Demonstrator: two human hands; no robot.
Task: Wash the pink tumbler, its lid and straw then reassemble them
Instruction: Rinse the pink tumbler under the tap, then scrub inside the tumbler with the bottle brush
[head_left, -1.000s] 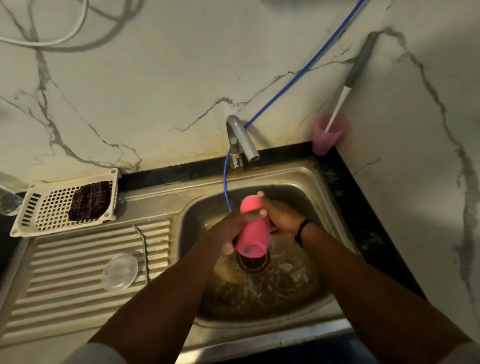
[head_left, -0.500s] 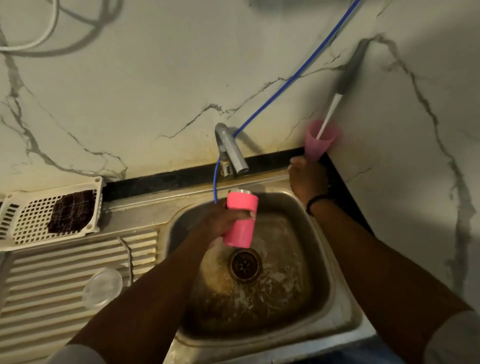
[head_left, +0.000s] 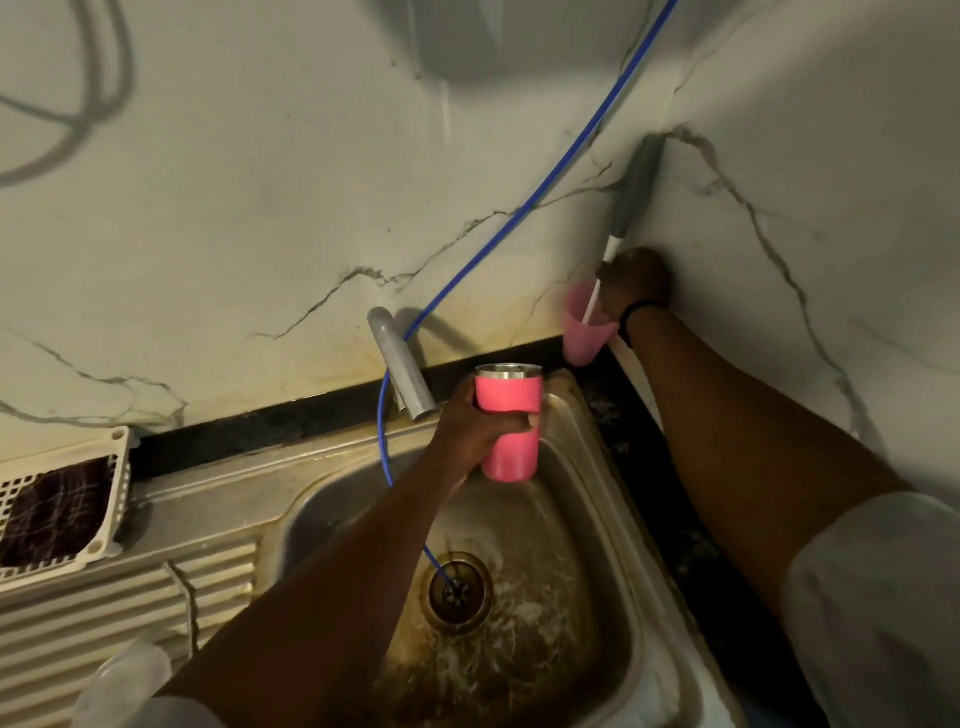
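Observation:
My left hand (head_left: 475, 423) grips the pink tumbler (head_left: 510, 421), upright with its steel rim up, above the far side of the sink (head_left: 613, 519). My right hand (head_left: 631, 280) is up in the back right corner, closed around the white shaft of a long grey-handled brush (head_left: 636, 187) that stands in a pink plastic cup (head_left: 584, 332). The clear lid (head_left: 124, 680) lies on the ribbed drainboard at the lower left, blurred. A thin metal straw (head_left: 184, 597) lies across the drainboard ribs.
The grey tap (head_left: 400, 366) juts out left of the tumbler. A blue hose (head_left: 519, 213) runs down the marble wall into the drain (head_left: 457, 590). A white basket (head_left: 111, 499) with a dark cloth sits at the left.
My right hand left the tumbler and rose to the brush in the pink cup. My left hand turned the tumbler from mouth-down to upright and lifted it toward the tap.

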